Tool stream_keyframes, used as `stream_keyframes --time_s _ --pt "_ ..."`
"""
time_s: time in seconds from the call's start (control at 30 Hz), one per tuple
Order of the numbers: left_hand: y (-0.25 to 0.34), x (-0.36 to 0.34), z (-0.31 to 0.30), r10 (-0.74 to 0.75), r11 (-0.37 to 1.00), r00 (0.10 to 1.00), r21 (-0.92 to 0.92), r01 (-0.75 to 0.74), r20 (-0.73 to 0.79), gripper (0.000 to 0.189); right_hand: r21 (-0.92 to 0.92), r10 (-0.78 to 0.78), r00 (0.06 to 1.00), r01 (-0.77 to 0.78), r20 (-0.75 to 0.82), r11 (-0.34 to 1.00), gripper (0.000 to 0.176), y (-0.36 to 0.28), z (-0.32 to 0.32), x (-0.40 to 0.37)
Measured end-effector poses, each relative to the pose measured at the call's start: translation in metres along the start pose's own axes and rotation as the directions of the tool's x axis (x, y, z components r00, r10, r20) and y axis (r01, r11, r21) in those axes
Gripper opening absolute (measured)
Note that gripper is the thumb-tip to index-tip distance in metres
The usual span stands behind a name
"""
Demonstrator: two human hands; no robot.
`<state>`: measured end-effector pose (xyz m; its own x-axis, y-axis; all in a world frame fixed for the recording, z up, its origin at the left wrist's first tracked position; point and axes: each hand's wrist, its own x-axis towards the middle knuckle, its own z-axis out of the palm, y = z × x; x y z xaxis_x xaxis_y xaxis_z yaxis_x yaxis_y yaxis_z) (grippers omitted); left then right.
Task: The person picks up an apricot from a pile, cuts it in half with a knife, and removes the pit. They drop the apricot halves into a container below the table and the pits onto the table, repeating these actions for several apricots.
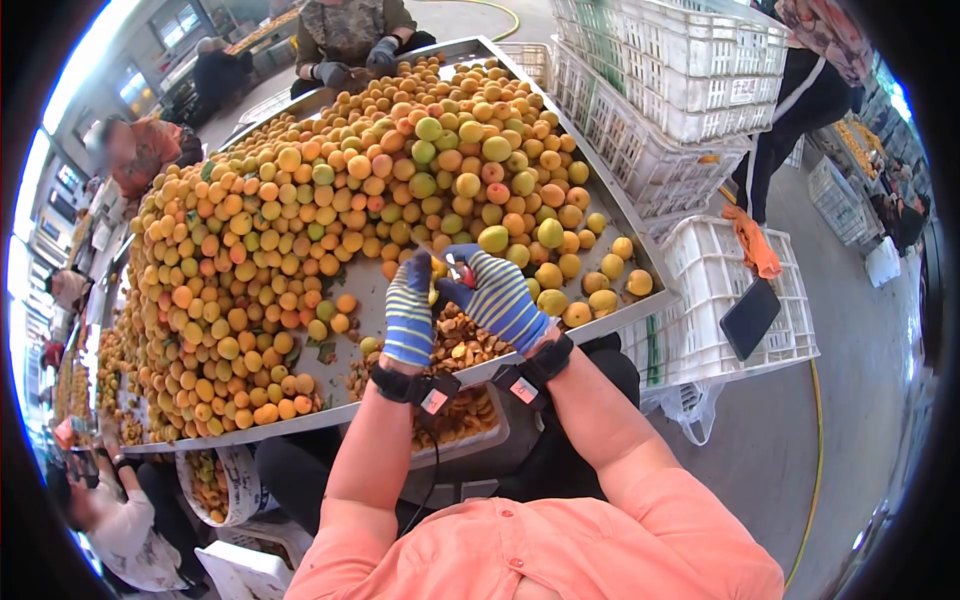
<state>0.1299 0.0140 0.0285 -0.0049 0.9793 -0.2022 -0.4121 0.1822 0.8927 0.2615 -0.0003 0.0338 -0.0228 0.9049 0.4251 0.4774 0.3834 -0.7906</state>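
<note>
My left hand (410, 305), in a striped blue-and-yellow glove, is closed on a yellow apricot (434, 290), mostly hidden by the fingers. Close beside it, my right hand (500, 292) wears a matching glove and grips a small tool with red and shiny metal parts (462, 272); its exact kind is hard to make out. Both hands are over the near edge of a metal table heaped with whole apricots (300, 215), orange, yellow and some green. Cut apricot pieces (465, 335) lie under and between my wrists.
A container of cut fruit (465, 415) stands below the table edge. White plastic crates (680, 70) are stacked at right; another crate (780, 330) bears a dark flat device (750, 318) and an orange glove (752, 243). Other people sit around the table. A white bucket (235, 485) stands lower left.
</note>
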Motion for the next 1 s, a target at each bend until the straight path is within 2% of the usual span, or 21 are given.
stream_keyframes --time_s 0.03,0.07,0.13,0.27,0.4,0.47,0.53,0.57,0.6,0.67,0.7,0.73,0.8,0.83,0.87,0.93,1.0 --pt "0.003 -0.004 -0.004 -0.033 0.998 0.999 0.060 0.031 0.027 0.031 -0.019 -0.055 0.998 0.055 -0.013 0.998 0.045 0.003 0.001 0.000" --pt "0.006 -0.008 -0.006 -0.069 0.991 0.996 0.119 0.063 0.054 0.029 -0.002 -0.044 0.999 0.044 0.015 0.999 0.044 0.003 0.000 -0.002" --pt "0.005 -0.010 -0.009 -0.091 0.996 0.990 -0.002 0.092 0.104 0.026 0.026 -0.026 0.997 0.024 0.068 0.999 0.044 -0.001 -0.003 -0.002" --pt "0.005 -0.017 -0.010 -0.140 0.983 0.986 -0.103 0.149 0.094 0.021 0.085 -0.059 0.987 0.047 0.146 0.995 0.035 -0.009 -0.008 -0.001" --pt "-0.010 -0.013 -0.016 -0.127 0.986 0.988 -0.102 0.135 0.087 0.018 0.029 -0.024 0.996 0.022 0.091 0.999 0.037 -0.011 -0.006 -0.004" --pt "-0.006 -0.020 -0.013 -0.163 0.982 0.984 -0.088 0.169 0.075 0.018 0.133 -0.076 0.996 0.083 -0.056 0.988 0.027 -0.005 0.001 -0.005" --pt "0.001 -0.026 -0.004 -0.113 0.959 0.987 -0.248 0.139 0.114 0.019 0.527 0.146 0.989 -0.106 -0.036 0.843 0.020 -0.016 0.003 -0.001" --pt "0.002 -0.023 -0.006 -0.122 0.944 0.982 -0.289 0.160 0.146 0.021 0.646 0.228 0.971 -0.217 0.069 0.732 0.017 -0.015 -0.004 0.000" --pt "0.002 -0.019 -0.008 -0.107 0.965 0.988 -0.228 0.131 0.114 0.021 0.718 0.301 0.947 -0.284 0.108 0.635 0.022 -0.008 -0.005 0.002" --pt "0.002 -0.010 -0.013 -0.071 0.992 0.996 -0.096 0.076 0.053 0.021 0.798 0.335 0.901 -0.409 0.276 0.444 0.026 -0.002 -0.017 -0.002" --pt "0.007 -0.013 -0.010 0.029 0.986 0.999 0.163 -0.025 -0.021 0.025 0.798 0.326 0.912 -0.384 0.249 0.465 0.029 -0.001 -0.016 -0.002" --pt "-0.004 0.001 -0.016 0.312 0.912 0.949 0.267 -0.312 0.047 0.033 0.771 0.328 0.907 -0.402 0.263 0.494 0.028 -0.004 -0.019 -0.003" --pt "-0.009 0.004 -0.032 0.273 0.863 0.962 0.440 -0.250 0.010 0.037 0.664 0.316 0.933 -0.347 0.173 0.662 0.024 -0.012 -0.019 -0.004" --pt "-0.002 0.004 -0.030 0.221 0.928 0.975 0.305 -0.212 0.007 0.037 0.666 0.307 0.935 -0.345 0.179 0.661 0.021 -0.018 -0.020 -0.005" --pt "0.003 -0.004 -0.031 0.089 0.976 0.996 0.199 -0.086 -0.003 0.031 0.657 0.288 0.934 -0.353 0.210 0.666 0.020 -0.015 -0.019 -0.007" --pt "0.003 -0.005 -0.044 -0.048 0.998 0.978 0.041 0.041 0.204 0.030 0.584 0.250 0.942 -0.334 0.223 0.740 0.023 -0.025 -0.020 -0.009" --pt "0.011 -0.026 -0.037 -0.217 0.957 0.932 -0.126 0.262 0.289 0.035 0.545 -0.010 0.978 -0.107 0.207 0.832 0.031 0.001 0.004 -0.011"
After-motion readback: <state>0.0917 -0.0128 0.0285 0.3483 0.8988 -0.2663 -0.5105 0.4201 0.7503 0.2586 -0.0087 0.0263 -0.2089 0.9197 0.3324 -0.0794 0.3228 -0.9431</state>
